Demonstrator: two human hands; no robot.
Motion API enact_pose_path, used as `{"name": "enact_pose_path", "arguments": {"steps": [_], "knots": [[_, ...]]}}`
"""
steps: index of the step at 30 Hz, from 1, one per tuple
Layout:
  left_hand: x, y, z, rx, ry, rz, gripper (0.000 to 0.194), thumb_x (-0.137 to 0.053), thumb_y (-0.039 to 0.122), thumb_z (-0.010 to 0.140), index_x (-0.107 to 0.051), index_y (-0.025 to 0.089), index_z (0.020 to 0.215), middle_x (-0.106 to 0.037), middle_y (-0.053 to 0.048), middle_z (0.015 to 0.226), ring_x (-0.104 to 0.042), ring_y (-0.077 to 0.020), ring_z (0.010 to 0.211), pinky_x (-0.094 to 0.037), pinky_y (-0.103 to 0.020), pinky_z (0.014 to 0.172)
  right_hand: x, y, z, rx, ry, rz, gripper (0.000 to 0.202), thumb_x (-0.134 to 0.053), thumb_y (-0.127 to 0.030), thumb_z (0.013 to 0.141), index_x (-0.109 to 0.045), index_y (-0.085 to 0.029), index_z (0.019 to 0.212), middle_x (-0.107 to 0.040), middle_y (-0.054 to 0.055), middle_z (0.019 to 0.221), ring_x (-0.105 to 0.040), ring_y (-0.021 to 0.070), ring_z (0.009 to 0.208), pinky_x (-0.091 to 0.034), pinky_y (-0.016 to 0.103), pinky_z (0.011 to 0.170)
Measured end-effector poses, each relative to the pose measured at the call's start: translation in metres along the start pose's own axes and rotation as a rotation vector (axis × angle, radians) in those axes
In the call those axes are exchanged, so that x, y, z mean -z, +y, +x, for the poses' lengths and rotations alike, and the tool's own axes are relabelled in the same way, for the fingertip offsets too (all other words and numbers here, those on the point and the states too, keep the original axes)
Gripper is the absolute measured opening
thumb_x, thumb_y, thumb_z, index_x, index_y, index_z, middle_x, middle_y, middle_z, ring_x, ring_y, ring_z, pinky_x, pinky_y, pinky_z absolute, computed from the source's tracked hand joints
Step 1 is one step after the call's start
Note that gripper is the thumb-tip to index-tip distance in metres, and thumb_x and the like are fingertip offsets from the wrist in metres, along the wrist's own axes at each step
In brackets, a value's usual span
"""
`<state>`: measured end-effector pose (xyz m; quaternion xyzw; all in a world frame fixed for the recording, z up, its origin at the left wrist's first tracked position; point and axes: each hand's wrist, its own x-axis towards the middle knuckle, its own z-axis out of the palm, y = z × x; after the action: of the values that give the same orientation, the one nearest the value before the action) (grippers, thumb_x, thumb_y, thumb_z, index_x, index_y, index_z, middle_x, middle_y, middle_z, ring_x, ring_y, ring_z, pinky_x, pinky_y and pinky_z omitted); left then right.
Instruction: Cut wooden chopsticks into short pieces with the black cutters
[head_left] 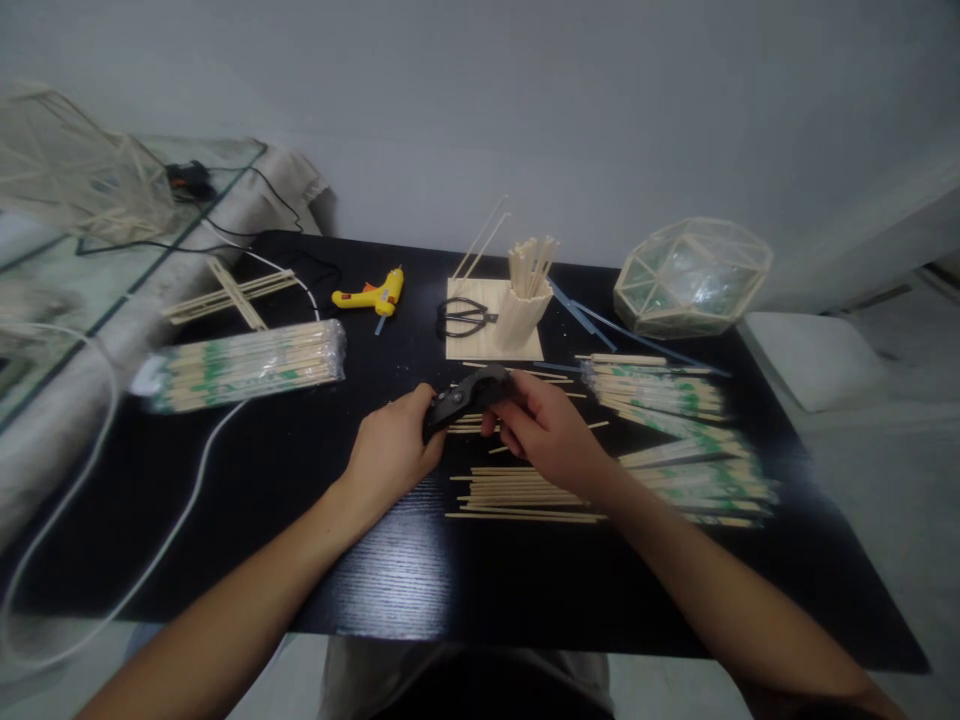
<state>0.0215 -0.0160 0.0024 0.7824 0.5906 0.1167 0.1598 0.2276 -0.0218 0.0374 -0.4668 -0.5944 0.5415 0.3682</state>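
Above the middle of the dark table, both hands are on a black curved hand tool (472, 395) with small round rivets or screws; its exact kind is hard to make out. My left hand (394, 440) is closed around its left end. My right hand (551, 425) pinches the other end, fingers curled beneath. Loose wooden sticks (517, 490) lie below and behind the hands. Just beyond is a light wooden board (472, 348) carrying black-handled scissors (466, 318) and a wooden holder (517, 322) full of upright sticks (532, 262).
A yellow glue gun (371, 296) lies back left, near a wrapped stick pack (251, 365) and some crossed sticks (236, 292). More stick packs (697, 470) sit at right, before a faceted stick-framed form (694, 280). A white cable (199, 480) loops across the left side.
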Motion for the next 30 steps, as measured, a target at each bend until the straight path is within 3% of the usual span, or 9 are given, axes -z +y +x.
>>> {"name": "enact_pose_path", "arguments": {"steps": [6, 11, 14, 19, 25, 30], "knots": [[-0.003, -0.004, 0.001, -0.004, 0.031, -0.109, 0.005, -0.058, 0.026, 0.090, -0.056, 0.022, 0.093, -0.067, -0.004, 0.079, -0.066, -0.0225, 0.072, -0.037, -0.030, 0.064, 0.000, 0.000, -0.001, 0.000, 0.004, 0.027, 0.013, -0.054, -0.029, 0.101, -0.056, -0.019, 0.093, -0.066, -0.001, 0.074, -0.046, 0.0068, 0.046, -0.035, 0.022, 0.044], [-0.003, -0.010, 0.007, 0.040, 0.109, -0.411, 0.025, -0.056, 0.042, 0.096, -0.059, 0.020, 0.084, -0.061, 0.001, 0.071, -0.056, -0.0151, 0.064, -0.038, -0.026, 0.062, 0.005, -0.004, -0.001, 0.048, 0.051, 0.050, 0.019, -0.055, -0.029, 0.101, -0.059, -0.019, 0.116, -0.067, -0.003, 0.073, -0.049, 0.0074, 0.047, -0.038, 0.021, 0.046], [-0.004, -0.012, 0.011, 0.098, 0.137, -0.670, 0.034, -0.060, 0.050, 0.094, -0.060, 0.019, 0.079, -0.056, 0.002, 0.066, -0.050, -0.0126, 0.061, -0.038, -0.025, 0.058, 0.010, -0.007, -0.001, 0.070, 0.056, 0.056, 0.018, -0.055, -0.028, 0.100, -0.059, -0.020, 0.115, -0.069, -0.002, 0.076, -0.055, 0.0080, 0.050, -0.042, 0.021, 0.047], [-0.003, -0.009, 0.014, 0.276, -0.014, -1.254, 0.041, -0.079, 0.054, 0.078, -0.063, 0.017, 0.078, -0.043, 0.006, 0.054, -0.037, -0.0080, 0.046, -0.029, -0.021, 0.045, 0.013, -0.008, -0.001, 0.042, 0.076, 0.183, 0.020, -0.059, -0.038, 0.100, -0.047, -0.023, 0.105, -0.075, 0.001, 0.084, -0.071, 0.0134, 0.064, -0.056, 0.026, 0.058], [0.003, -0.012, 0.012, 0.203, -0.073, -1.269, 0.038, -0.075, 0.051, 0.085, -0.074, 0.013, 0.082, -0.049, 0.002, 0.051, -0.042, -0.0083, 0.044, -0.029, -0.020, 0.043, 0.017, -0.008, 0.003, 0.048, 0.141, 0.224, 0.036, -0.063, -0.050, 0.098, -0.037, -0.025, 0.099, -0.079, 0.005, 0.094, -0.076, 0.0161, 0.070, -0.060, 0.028, 0.058], [0.005, -0.014, 0.013, 0.128, -0.030, -1.374, 0.029, -0.073, 0.040, 0.089, -0.073, 0.013, 0.080, -0.048, 0.002, 0.049, -0.040, -0.0078, 0.044, -0.031, -0.021, 0.045, 0.026, -0.010, 0.006, 0.072, 0.250, 0.217, 0.038, -0.067, -0.049, 0.096, -0.037, -0.025, 0.094, -0.079, 0.006, 0.096, -0.076, 0.0163, 0.068, -0.058, 0.026, 0.053]]}}
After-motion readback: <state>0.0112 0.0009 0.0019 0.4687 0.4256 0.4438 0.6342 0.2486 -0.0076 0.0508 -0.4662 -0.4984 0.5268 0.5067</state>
